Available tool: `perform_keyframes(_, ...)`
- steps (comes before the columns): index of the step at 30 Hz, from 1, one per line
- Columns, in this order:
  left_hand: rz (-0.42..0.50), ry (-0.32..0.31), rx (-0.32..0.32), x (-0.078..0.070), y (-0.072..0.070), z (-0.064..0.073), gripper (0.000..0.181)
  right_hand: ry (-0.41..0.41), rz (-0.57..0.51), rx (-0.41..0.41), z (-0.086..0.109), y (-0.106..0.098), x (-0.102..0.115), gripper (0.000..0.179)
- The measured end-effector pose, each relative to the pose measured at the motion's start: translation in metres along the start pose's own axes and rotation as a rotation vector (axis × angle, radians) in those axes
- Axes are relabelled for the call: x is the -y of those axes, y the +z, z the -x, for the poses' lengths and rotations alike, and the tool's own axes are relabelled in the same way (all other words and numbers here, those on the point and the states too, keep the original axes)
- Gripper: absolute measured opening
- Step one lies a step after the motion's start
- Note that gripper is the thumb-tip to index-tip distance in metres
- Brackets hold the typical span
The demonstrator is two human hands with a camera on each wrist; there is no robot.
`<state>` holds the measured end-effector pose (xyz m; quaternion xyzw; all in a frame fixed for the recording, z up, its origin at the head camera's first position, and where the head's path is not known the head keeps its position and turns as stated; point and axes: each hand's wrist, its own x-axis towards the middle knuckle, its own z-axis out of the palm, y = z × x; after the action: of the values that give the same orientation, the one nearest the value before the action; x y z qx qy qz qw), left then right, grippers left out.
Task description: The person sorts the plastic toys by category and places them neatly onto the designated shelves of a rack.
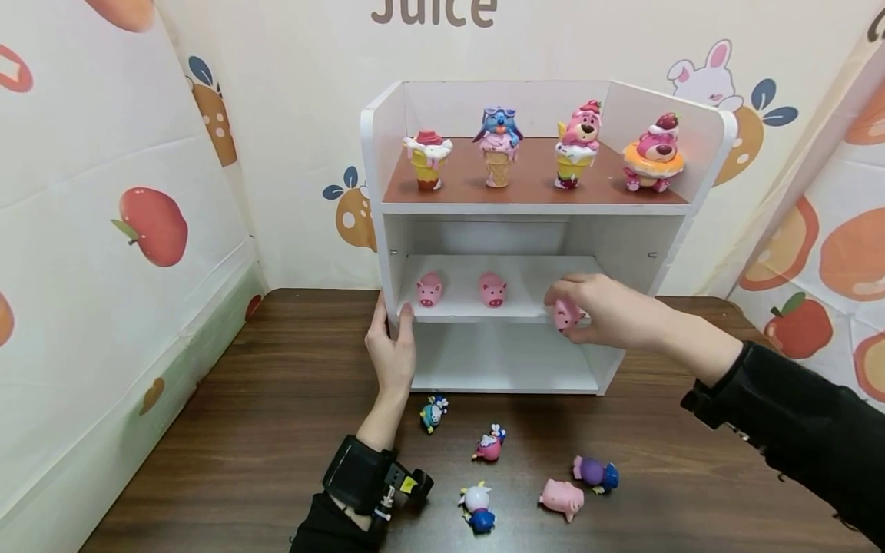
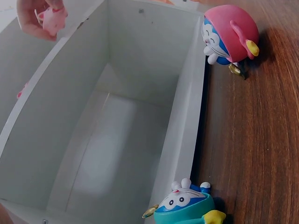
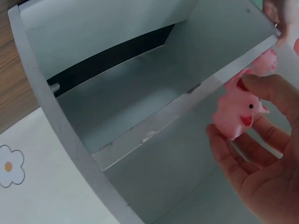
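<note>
My right hand [image 1: 615, 311] holds a pink pig figure [image 3: 236, 112] between thumb and fingers, right at the front edge of the middle shelf [image 1: 456, 286]. On that shelf, to the left, a pig figure [image 1: 429, 289] and another pig figure [image 1: 492, 289] stand facing forward. My left hand [image 1: 392, 357] grips the left side panel of the white shelf unit [image 1: 389, 253] low down, thumb at the front and fingers along the outside. In the left wrist view, part of the right hand [image 2: 30, 18] shows with the held pig.
Four dessert-style figures, including a blue one [image 1: 499, 146], stand on the brown top shelf [image 1: 456, 192]. On the wooden table [image 1: 276, 430] lie a teal figure [image 1: 433, 415], a pink-and-blue figure [image 1: 489, 444], a white-and-blue figure [image 1: 477, 508], a pig [image 1: 561, 498] and a purple figure [image 1: 596, 474].
</note>
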<state>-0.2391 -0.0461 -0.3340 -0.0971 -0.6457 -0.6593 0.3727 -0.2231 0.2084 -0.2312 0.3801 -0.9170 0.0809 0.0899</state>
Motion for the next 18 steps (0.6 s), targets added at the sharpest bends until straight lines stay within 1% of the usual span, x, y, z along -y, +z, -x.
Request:
perform_keyframes(4,-0.009,0.005,-0.004,0.001,0.000,0.000,0.041,-0.014,-0.006,0.016,-0.006,0.002,-0.011,0.034)
perform_keyframes(12,-0.016,0.010,-0.003,0.001,0.000,0.000,0.041,0.031,-0.026,0.060,-0.015,0.004,-0.026,0.036)
perform_keyframes(15,-0.016,0.019,0.000,0.015,0.000,-0.001,0.042,0.033,-0.028,0.061,-0.018,0.005,-0.029,0.036)
perform_keyframes(18,-0.009,0.030,0.000,0.018,0.000,-0.002,0.041,0.033,-0.030,0.055,-0.021,0.006,-0.030,0.035)
